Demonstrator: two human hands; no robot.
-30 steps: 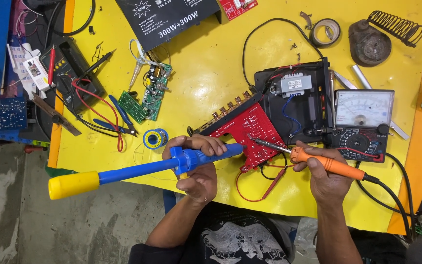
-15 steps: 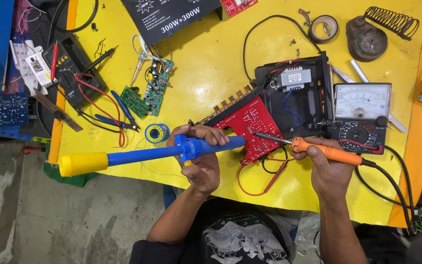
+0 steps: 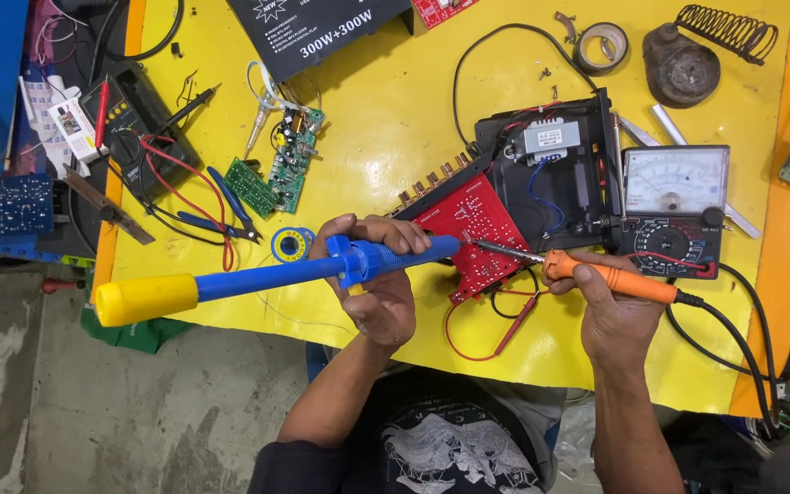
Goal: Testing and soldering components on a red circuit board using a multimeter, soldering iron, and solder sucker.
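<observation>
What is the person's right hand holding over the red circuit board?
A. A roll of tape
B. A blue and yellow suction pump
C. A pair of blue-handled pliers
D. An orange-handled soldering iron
D: the right hand grips the orange-handled soldering iron, its metal tip resting at the edge of the red circuit board.
</observation>
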